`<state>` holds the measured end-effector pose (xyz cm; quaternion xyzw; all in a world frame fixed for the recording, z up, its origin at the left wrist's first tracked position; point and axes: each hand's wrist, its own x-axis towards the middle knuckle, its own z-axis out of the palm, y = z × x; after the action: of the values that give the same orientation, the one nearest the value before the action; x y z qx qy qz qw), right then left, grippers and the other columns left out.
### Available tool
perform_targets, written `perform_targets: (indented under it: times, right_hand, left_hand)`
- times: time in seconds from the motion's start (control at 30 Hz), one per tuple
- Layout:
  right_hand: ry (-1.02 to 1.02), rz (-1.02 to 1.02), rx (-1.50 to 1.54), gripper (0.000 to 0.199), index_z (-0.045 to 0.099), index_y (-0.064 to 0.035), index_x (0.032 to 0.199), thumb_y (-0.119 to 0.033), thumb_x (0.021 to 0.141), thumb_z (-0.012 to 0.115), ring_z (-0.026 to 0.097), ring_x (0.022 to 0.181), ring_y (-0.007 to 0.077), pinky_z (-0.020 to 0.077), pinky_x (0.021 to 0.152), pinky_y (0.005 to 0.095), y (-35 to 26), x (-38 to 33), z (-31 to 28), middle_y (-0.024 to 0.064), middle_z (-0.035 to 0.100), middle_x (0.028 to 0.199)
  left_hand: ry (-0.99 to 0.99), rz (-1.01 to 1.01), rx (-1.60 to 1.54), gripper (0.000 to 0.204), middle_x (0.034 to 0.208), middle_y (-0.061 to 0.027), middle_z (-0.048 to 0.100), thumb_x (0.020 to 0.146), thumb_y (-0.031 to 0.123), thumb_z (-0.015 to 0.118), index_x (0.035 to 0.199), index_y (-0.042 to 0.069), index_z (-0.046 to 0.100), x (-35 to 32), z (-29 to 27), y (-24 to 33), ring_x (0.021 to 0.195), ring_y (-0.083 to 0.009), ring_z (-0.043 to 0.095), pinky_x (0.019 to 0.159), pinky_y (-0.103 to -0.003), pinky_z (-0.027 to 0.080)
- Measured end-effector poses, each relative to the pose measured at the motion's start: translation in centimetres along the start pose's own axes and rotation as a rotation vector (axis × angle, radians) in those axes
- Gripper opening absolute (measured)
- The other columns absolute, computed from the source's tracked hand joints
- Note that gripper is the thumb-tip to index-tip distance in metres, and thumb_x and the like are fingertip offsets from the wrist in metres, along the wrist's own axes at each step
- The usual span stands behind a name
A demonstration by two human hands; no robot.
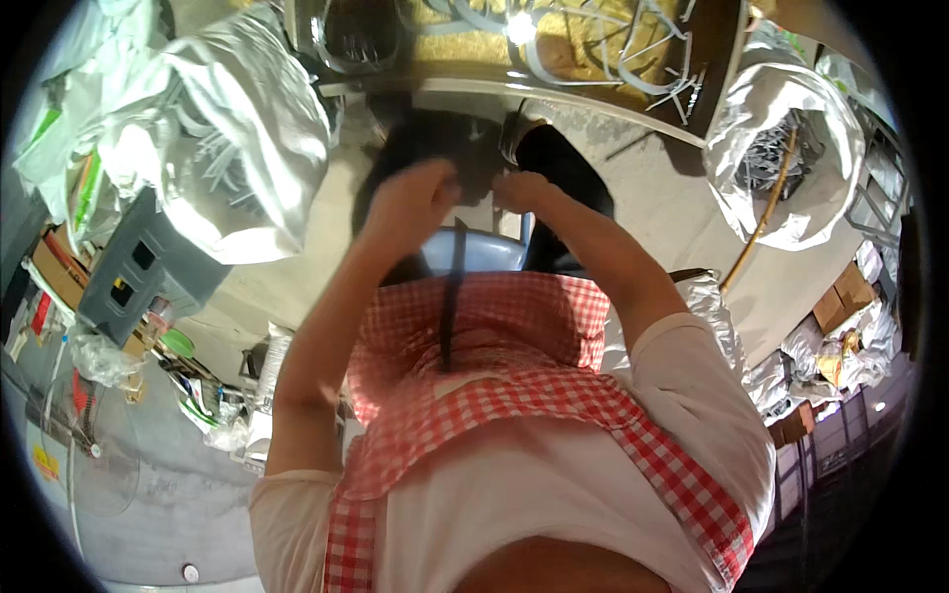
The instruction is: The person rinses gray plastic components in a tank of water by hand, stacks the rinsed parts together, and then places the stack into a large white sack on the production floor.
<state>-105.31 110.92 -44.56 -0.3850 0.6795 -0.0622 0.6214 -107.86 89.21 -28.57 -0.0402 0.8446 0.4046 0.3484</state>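
Observation:
My left hand (410,203) and my right hand (522,188) are held close together in front of me, just below the edge of a table (474,91). The left hand is blurred, with its fingers curled. The right hand's fingers are bunched toward the left hand. Whether either hand holds anything is hidden. A narrow dark strap (451,296) hangs down from between the hands over my red-and-white checked apron (514,395). Under the hands are a blue stool seat (484,252) and dark trouser legs (563,168).
The yellow table top (583,44) carries several pale plastic strips. Big clear plastic bags full of strips stand at the left (237,128) and at the right (791,148). A grey crate (138,267) and clutter lie left, with cardboard boxes (840,301) at the right.

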Motion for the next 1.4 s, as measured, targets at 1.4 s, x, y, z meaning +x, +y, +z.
perform_targets:
  times: [1.4]
  right_hand:
    - [1.035, 0.047, -0.265, 0.025, 0.052, 0.002, 0.101, -0.015, 0.082, 0.05, 0.053, 0.09, 0.0351, 0.0425, 0.081, 0.0421, 4.5, 13.9, -18.1, 0.0209, 0.056, 0.094]
  left_hand:
    - [0.667, 0.085, -1.757, 0.04, 0.105, -0.012, 0.05, 0.084, 0.009, 0.053, 0.12, -0.001, 0.039, 15.5, -6.0, -6.4, 0.087, -0.0215, 0.052, 0.07, -0.034, 0.046]
